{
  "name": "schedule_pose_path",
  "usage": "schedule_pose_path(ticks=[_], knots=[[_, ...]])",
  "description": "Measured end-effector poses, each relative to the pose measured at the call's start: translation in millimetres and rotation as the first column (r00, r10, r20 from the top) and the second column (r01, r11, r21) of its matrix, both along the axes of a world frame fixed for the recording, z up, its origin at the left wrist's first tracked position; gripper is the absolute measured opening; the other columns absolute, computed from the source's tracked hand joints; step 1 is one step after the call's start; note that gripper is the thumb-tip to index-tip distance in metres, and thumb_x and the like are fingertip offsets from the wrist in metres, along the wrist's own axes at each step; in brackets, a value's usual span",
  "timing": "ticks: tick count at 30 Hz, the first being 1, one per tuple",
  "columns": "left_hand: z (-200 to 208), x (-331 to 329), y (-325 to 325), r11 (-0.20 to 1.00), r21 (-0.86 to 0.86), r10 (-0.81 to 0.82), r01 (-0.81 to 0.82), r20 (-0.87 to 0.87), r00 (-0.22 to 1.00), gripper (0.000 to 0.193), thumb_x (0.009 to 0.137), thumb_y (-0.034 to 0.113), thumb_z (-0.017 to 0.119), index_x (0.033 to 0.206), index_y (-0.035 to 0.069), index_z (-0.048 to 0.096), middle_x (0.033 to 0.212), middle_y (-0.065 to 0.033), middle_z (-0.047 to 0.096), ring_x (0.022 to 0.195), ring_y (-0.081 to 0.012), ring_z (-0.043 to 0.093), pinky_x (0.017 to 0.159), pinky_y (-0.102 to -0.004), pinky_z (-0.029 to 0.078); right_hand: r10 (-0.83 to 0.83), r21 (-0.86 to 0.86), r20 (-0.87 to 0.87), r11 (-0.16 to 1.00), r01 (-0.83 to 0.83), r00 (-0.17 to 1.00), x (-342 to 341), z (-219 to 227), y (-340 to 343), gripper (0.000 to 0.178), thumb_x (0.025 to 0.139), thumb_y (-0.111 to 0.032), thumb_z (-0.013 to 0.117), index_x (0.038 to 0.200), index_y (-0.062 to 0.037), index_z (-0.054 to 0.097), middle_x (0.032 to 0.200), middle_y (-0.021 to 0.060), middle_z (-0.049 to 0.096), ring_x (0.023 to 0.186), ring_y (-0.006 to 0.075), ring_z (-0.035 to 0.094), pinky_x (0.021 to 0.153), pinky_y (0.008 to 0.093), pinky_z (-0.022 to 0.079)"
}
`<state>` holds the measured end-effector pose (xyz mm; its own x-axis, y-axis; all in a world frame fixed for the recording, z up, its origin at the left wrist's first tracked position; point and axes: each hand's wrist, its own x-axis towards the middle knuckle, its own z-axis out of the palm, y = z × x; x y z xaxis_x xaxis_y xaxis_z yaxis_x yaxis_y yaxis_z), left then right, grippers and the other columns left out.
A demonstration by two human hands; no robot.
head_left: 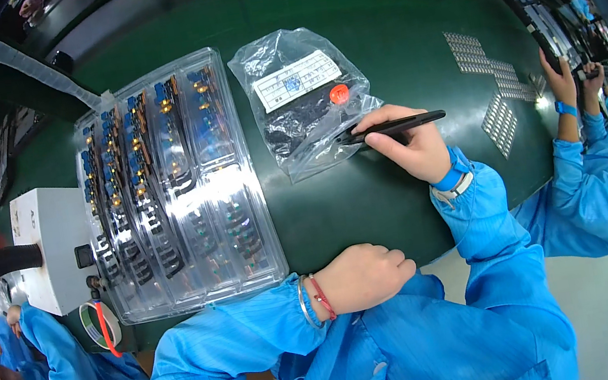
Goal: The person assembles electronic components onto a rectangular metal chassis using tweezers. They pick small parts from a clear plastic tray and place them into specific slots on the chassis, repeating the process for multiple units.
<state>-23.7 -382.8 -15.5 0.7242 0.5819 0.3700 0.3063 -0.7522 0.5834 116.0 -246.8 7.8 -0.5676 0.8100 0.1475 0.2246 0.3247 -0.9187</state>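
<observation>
My right hand (pixel 417 148) is closed round slim black tweezers (pixel 403 124), held almost level. The tip of the tweezers reaches the right edge of a clear plastic bag (pixel 311 130). Inside that bag are dark parts, and it bears a white printed label (pixel 297 81) and a round red sticker (pixel 338 94). My left hand (pixel 364 275) rests at the near table edge, back up and fingers curled, with nothing showing in it. To its left lies a clear plastic tray (pixel 272 230) holding rows of black cables with blue and gold-coloured ends.
A white box (pixel 53 247) with a black hose stands left of the tray, by a roll of tape (pixel 96 325). Several small silvery part sheets (pixel 500 125) lie on the green table (pixel 410 56) at right. Co-workers in blue sleeves (pixel 590 182) sit on both sides.
</observation>
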Motion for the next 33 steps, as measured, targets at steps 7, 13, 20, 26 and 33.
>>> schedule_pose_path(ticks=[7, 13, 20, 26, 33], knots=[[2, -1, 0, 1.0, -0.002, 0.003, -0.003, 0.005, 1.0, 0.014, 0.072, 0.015, 0.059, 0.066, 0.006, 0.05, 0.06, -0.0056, 0.05, 0.052, -0.0188, 0.055, 0.05, -0.0298, 0.047, -0.005, 0.166, 0.067, 0.986, -0.006, 0.998, -3, 1, 2, 0.016, 0.076, -0.005, 0.066, 0.091, -0.0017, 0.064, 0.086, 0.011, 0.064, 0.076, 0.0189, 0.061, 0.068, 0.0273, 0.047], [2, -2, 0, 1.0, -0.019, 0.004, -0.004, 0.009, 1.0, 0.013, 0.072, 0.014, 0.059, 0.066, 0.007, 0.05, 0.06, -0.0057, 0.05, 0.052, -0.019, 0.055, 0.05, -0.0301, 0.047, 0.002, 0.226, 0.126, 0.974, -0.031, 0.992, -5, 1, 1, 0.018, 0.075, -0.008, 0.068, 0.092, -0.004, 0.065, 0.088, 0.0118, 0.065, 0.076, 0.0229, 0.062, 0.068, 0.0294, 0.048], [1, 2, 1, 1.0, -0.016, 0.004, -0.003, 0.032, 0.999, 0.012, 0.071, 0.013, 0.059, 0.066, 0.007, 0.05, 0.06, -0.0055, 0.05, 0.052, -0.0183, 0.055, 0.05, -0.0297, 0.047, 0.0, 0.256, 0.119, 0.966, -0.031, 0.993, -3, 1, 4, 0.016, 0.075, -0.005, 0.068, 0.091, -0.0033, 0.065, 0.088, 0.0115, 0.065, 0.077, 0.0212, 0.062, 0.068, 0.0287, 0.049], [-1, -3, 1, 1.0, 0.029, -0.012, 0.011, 0.021, 1.0, 0.011, 0.072, 0.015, 0.055, 0.068, 0.007, 0.049, 0.062, -0.0063, 0.051, 0.056, -0.0205, 0.057, 0.051, -0.0309, 0.048, 0.023, 0.213, 0.057, 0.977, -0.034, 0.998, -5, 13, 0, 0.016, 0.073, 0.001, 0.065, 0.09, -0.0004, 0.066, 0.088, 0.0124, 0.065, 0.082, 0.0213, 0.063, 0.072, 0.0296, 0.049], [-2, 7, -17, 0.976, 0.179, 0.134, -0.122, -0.057, 0.989, 0.012, 0.071, 0.018, 0.054, 0.068, 0.007, 0.05, 0.062, -0.0043, 0.05, 0.057, -0.0194, 0.054, 0.052, -0.0329, 0.045, 0.003, -0.024, -0.316, 1.0, -0.012, 0.949, 8, 16, -30, 0.012, 0.08, 0.001, 0.053, 0.091, 0.0013, 0.058, 0.094, 0.0145, 0.06, 0.088, 0.0212, 0.056, 0.08, 0.0322, 0.045]])
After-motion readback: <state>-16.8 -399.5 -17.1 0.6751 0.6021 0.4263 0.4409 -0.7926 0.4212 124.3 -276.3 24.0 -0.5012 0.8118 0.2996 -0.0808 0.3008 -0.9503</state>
